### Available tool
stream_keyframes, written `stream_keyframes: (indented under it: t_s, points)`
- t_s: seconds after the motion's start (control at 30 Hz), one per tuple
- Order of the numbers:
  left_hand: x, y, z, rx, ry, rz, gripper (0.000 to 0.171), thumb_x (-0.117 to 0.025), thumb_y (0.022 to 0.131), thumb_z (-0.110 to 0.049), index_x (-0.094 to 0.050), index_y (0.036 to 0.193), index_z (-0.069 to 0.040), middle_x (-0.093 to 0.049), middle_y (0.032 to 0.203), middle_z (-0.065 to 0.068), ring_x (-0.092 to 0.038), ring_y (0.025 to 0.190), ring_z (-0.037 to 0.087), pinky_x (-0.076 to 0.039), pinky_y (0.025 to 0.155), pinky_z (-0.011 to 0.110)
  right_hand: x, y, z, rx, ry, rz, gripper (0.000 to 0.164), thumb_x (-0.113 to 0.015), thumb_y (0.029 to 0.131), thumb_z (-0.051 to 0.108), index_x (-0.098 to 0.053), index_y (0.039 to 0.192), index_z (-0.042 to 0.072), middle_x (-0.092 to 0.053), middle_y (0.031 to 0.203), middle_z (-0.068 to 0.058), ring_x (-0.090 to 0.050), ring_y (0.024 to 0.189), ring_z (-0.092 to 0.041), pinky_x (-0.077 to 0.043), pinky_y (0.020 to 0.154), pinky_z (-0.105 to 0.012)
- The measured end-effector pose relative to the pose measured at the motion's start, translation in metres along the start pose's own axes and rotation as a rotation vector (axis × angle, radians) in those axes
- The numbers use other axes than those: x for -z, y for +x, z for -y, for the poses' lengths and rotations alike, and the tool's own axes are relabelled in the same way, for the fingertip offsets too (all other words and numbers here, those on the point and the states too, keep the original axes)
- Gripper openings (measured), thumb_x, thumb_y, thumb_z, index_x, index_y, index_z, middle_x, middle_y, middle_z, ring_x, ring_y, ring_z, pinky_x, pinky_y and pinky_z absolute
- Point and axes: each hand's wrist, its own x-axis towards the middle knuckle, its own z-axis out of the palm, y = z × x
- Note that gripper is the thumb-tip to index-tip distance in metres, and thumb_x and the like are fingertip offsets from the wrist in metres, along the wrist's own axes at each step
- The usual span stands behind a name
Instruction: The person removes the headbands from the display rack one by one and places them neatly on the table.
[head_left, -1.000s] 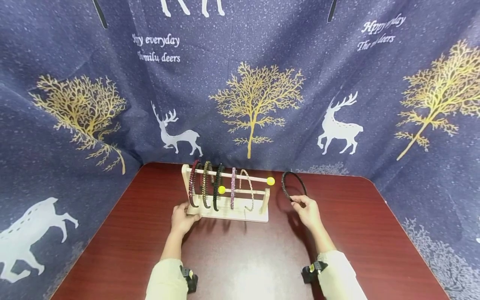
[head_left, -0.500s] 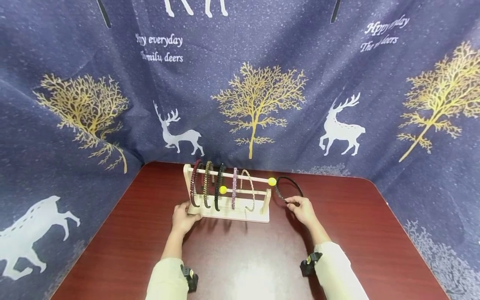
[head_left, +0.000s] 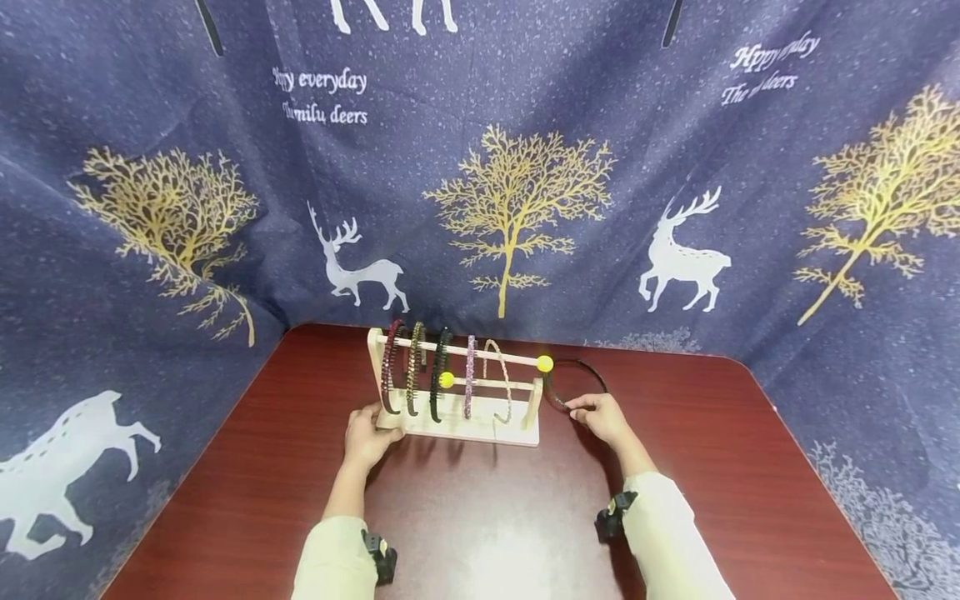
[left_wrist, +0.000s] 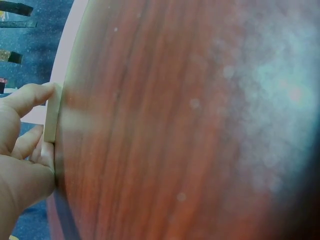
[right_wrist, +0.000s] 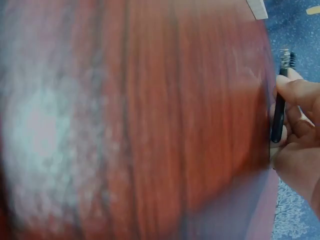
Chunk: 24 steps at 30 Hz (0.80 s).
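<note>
Right hand (head_left: 598, 419): pinches the held headband (right_wrist: 279, 114) between thumb and fingers near one end; the dark tip projects past the grip.
Left hand (head_left: 366, 436): grips the left end of the wooden stand (head_left: 480, 429) at its base, thumb and fingers closed about the board.
Headband handling: judged light and springy, stiff enough to keep its arch; legs likely flex when spread or squeezed.
Headband surface: tip looks smooth, possibly slippery; the sparkling stretch and comb teeth look likely to snag, and the trim may be fragile.
Headband hold point: the plain end, clear of the teeth; a light pinch should suffice.
Headband position: extends to the far left of the right hand, right of the wooden stand and well apart from the left hand; its left side is just beside the yellow ball (head_left: 544, 363), contact cannot be told.
Stand handling: judged rigid and fairly light, best held low at the base.
Upper rod (head_left: 522, 359): runs rightward from the left post, ending in that ball.
Stand load, left to right: dark red headband (head_left: 387, 371), gold headband (head_left: 412, 371), black toothed headband (head_left: 435, 375), purple headband (head_left: 469, 375), beige braided headband (head_left: 506, 379).
Table (head_left: 465, 508): glossy, red-brown; carries the wooden stand toward its far edge.
</note>
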Motion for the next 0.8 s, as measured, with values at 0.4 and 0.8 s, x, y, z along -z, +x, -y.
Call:
stream_keyframes:
  t_s: [0.4, 0.8]
  points:
    - [0.002, -0.001, -0.001, 0.001, -0.012, 0.002, 0.066, -0.077, 0.065, -0.007, -0.05, 0.122, 0.013, -0.047, 0.111, 0.029, -0.044, 0.105, 0.04, -0.034, 0.09, 0.051, -0.005, 0.006, -0.003, 0.005, -0.11, 0.01, 0.014, -0.067, 0.076, -0.005, -0.073, 0.086, 0.002, -0.066, 0.09, -0.013, -0.054, 0.071, -0.016, -0.045, 0.058, -0.028]
    - [0.0, -0.001, 0.001, -0.01, -0.011, -0.007, 0.066, -0.078, 0.063, -0.005, -0.051, 0.12, 0.014, -0.047, 0.108, 0.028, -0.047, 0.103, 0.04, -0.037, 0.089, 0.05, 0.002, -0.013, 0.018, -0.001, -0.111, -0.016, 0.025, -0.069, 0.079, 0.005, -0.069, 0.104, 0.0, -0.069, 0.09, -0.012, -0.064, 0.077, -0.024, -0.049, 0.069, -0.037]
